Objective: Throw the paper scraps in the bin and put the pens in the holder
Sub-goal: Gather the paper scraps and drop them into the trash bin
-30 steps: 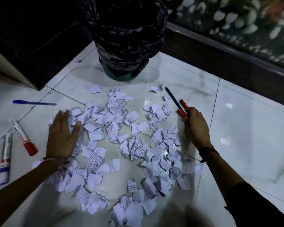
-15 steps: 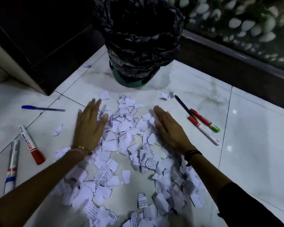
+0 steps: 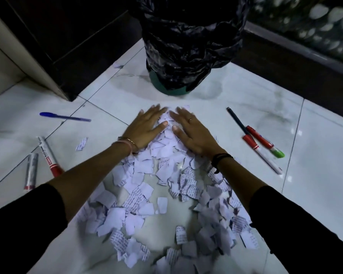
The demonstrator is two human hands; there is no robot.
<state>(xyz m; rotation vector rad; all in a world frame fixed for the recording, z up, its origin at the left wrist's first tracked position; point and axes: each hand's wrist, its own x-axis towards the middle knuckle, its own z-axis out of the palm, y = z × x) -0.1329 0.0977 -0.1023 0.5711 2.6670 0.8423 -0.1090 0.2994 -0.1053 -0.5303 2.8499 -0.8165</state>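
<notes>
Torn white paper scraps (image 3: 162, 186) lie in a wide pile on the pale tiled floor. My left hand (image 3: 145, 128) and my right hand (image 3: 192, 133) press flat on the far end of the pile, fingers spread, fingertips almost touching, a ridge of scraps between them. The bin (image 3: 186, 44), green with a black bag over it, stands just beyond the hands. A blue pen (image 3: 64, 117) and two markers (image 3: 48, 155) (image 3: 31, 171) lie to the left. To the right lie a black pen (image 3: 238, 120), a red-capped marker (image 3: 261, 155) and a red marker with a green cap (image 3: 265, 144). No pen holder is in view.
A dark cabinet (image 3: 67, 40) stands at the back left and a dark skirting (image 3: 295, 62) runs along the right wall. One stray scrap (image 3: 81, 144) lies left of the pile, another tiny one (image 3: 117, 65) near the cabinet.
Both hands swept inward from the pile's sides and forward toward the bin, pushing scraps together. The right hand came away from the pens on the right.
</notes>
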